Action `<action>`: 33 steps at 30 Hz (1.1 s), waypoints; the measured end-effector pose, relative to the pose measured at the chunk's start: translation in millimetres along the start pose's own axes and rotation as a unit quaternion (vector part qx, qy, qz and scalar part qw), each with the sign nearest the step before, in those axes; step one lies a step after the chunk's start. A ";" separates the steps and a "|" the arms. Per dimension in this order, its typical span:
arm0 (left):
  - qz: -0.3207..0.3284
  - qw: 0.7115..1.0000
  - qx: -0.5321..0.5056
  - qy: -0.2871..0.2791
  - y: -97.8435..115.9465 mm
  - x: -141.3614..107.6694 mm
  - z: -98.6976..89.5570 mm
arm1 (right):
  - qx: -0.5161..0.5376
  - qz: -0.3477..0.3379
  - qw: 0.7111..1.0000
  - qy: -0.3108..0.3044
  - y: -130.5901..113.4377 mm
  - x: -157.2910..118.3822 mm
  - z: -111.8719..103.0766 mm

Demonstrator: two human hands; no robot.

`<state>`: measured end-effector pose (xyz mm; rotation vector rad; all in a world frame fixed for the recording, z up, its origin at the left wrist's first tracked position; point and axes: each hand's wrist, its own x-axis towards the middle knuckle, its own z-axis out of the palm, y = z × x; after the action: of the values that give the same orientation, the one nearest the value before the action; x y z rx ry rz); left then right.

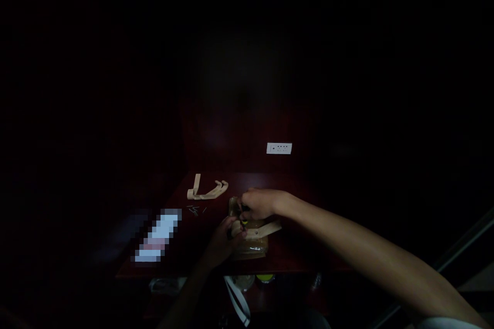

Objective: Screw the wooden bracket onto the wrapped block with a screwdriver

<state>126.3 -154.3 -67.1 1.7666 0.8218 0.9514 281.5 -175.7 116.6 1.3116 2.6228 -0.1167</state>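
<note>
A pale wooden piece (266, 231) with a small hole lies over a brown, shiny wrapped package (250, 248) near the table's front. My left hand (224, 239) grips the left end of that wooden piece, thumb on top. Above the same end, my right hand (258, 203) is closed around a small dark tool with a yellow part, mostly hidden by the fingers. A second wooden assembly (206, 196), with an upright bar and curved prongs, rests further back on the left. Several thin screws or nails (194, 210) lie in front of it.
The dark red table (173, 262) carries a blurred, pixelated bright rectangle (158, 235) at left. A white socket plate (279, 148) is on the back wall. Under the tabletop are a white strap (237, 300), a round yellow item (265, 278) and a plastic bag (165, 285).
</note>
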 end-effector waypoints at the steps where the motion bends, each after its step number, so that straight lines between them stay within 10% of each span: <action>1: -0.001 1.000 0.004 0.003 -1.2 0.3 0.4 | -0.002 0.004 1.000 0.000 -0.4 0.0 -0.4; 33: -0.009 1.000 0.012 0.018 -5.7 -1.8 0.0 | 0.045 0.018 0.999 -0.017 -6.0 -12.3 0.0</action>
<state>124.8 -153.9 -72.9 1.7641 0.8733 0.9671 283.9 -188.9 119.2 1.3731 2.5912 -0.2534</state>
